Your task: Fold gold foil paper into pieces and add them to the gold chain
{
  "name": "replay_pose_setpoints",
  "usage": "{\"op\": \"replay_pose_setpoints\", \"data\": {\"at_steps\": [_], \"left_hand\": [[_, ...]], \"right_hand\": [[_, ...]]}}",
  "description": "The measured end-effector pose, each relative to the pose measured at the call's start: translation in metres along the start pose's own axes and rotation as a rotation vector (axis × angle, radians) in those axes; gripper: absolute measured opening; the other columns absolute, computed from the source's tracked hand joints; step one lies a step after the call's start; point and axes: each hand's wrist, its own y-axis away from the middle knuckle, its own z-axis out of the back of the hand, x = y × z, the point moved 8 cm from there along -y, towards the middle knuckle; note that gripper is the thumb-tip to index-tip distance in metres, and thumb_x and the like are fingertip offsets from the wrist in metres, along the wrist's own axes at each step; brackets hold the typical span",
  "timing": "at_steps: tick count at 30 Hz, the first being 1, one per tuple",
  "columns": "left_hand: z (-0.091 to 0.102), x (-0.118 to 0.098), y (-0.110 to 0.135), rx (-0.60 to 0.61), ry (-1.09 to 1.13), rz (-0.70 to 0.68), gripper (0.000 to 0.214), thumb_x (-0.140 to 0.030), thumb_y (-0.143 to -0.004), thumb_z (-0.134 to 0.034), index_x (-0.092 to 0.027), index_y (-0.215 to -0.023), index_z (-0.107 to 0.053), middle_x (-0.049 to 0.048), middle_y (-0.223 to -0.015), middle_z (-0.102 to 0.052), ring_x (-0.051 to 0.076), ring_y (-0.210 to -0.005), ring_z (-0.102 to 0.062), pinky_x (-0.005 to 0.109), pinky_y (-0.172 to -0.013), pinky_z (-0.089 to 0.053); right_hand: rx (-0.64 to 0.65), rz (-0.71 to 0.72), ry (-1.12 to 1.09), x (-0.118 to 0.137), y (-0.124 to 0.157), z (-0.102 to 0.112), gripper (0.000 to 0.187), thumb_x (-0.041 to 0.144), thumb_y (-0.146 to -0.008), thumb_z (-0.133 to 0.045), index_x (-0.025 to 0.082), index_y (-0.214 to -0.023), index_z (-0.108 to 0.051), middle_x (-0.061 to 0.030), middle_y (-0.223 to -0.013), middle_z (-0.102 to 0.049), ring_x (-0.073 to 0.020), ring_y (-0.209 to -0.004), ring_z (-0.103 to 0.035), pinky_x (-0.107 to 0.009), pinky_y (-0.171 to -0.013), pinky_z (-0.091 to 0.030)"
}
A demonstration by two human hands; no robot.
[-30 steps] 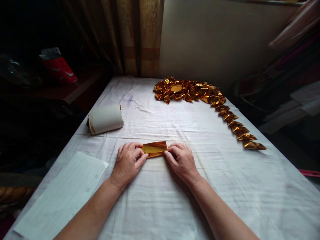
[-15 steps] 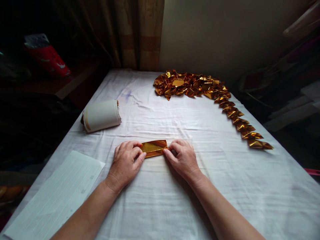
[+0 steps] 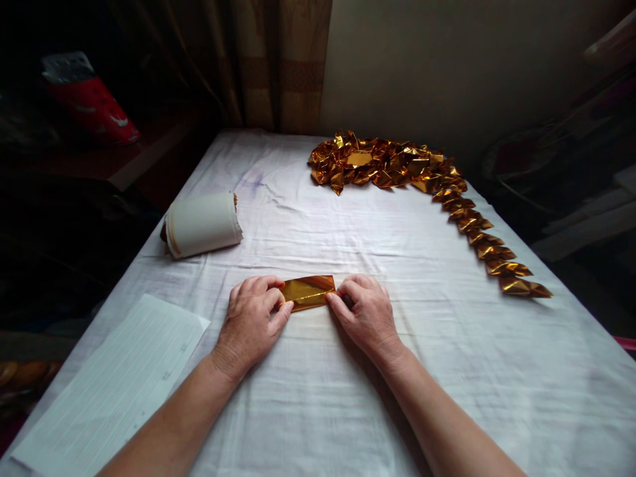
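A folded strip of shiny gold foil paper lies between my hands near the middle of the cloth-covered table. A crease runs lengthwise along it. My left hand pinches its left end between thumb and fingers. At the right end, my right hand grips the edge with thumb and curled fingers. The fingertips underneath are partly hidden. Further back, a heap of folded gold foil pieces trails off into a linked chain along the right side of the table.
A white paper roll, with gold showing at its ends, lies at left. Nearer me is a lined paper sheet, partly under my left forearm. A red container leans on a dark surface beyond the white tablecloth. A curtain hangs behind.
The camera view has shifted slightly. Both hands keep hold of the foil strip, whose lower folded flap looks a little flatter.
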Motion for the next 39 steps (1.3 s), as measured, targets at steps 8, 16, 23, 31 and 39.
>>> {"op": "replay_pose_setpoints", "data": {"at_steps": [8, 16, 23, 31, 39], "left_hand": [[0.001, 0.000, 0.000, -0.004, 0.007, 0.011, 0.020, -0.026, -0.086, -0.059, -0.020, -0.067, -0.056, 0.0037, -0.113, -0.065, 0.024, -0.106, -0.054, 0.042, -0.092, -0.039], [0.000, 0.002, -0.002, -0.005, 0.021, 0.032, 0.024, -0.027, -0.087, -0.059, -0.020, -0.064, -0.057, 0.0044, -0.112, -0.065, 0.024, -0.105, -0.054, 0.042, -0.093, -0.039], [0.000, 0.000, -0.001, -0.015, 0.000, 0.039, 0.019, -0.025, -0.084, -0.063, -0.021, -0.067, -0.056, 0.0044, -0.111, -0.065, 0.024, -0.105, -0.054, 0.042, -0.092, -0.040], [-0.005, -0.003, 0.001, -0.034, 0.004, -0.012, 0.008, -0.023, -0.087, -0.060, -0.027, -0.089, -0.067, 0.0034, -0.126, -0.058, 0.024, -0.114, -0.052, 0.044, -0.099, -0.037], [-0.003, -0.007, 0.001, -0.029, -0.002, -0.029, 0.012, -0.023, -0.089, -0.056, -0.024, -0.090, -0.067, 0.0056, -0.124, -0.061, 0.024, -0.113, -0.054, 0.045, -0.100, -0.038]], "right_hand": [[0.007, -0.008, -0.010, 0.000, 0.000, -0.001, 0.021, 0.033, -0.087, -0.061, 0.021, -0.069, -0.058, -0.0021, -0.082, -0.062, -0.0190, -0.081, -0.054, -0.031, -0.076, -0.034], [-0.004, -0.006, -0.035, -0.001, 0.001, -0.001, 0.022, 0.034, -0.088, -0.059, 0.022, -0.070, -0.058, -0.0024, -0.083, -0.062, -0.0191, -0.082, -0.055, -0.032, -0.077, -0.036], [-0.042, 0.009, -0.030, 0.000, 0.003, -0.001, 0.007, 0.029, -0.086, -0.061, 0.024, -0.090, -0.063, -0.0032, -0.094, -0.065, -0.0207, -0.089, -0.057, -0.033, -0.078, -0.036], [-0.009, 0.089, -0.007, 0.010, 0.003, -0.004, 0.010, 0.026, -0.089, -0.058, 0.024, -0.088, -0.067, -0.0040, -0.100, -0.066, -0.0197, -0.094, -0.056, -0.033, -0.082, -0.034], [-0.004, -0.010, 0.181, 0.030, 0.000, -0.004, 0.026, 0.047, -0.083, -0.065, 0.022, -0.076, -0.061, -0.0052, -0.090, -0.061, -0.0223, -0.088, -0.051, -0.036, -0.078, -0.030]]}}
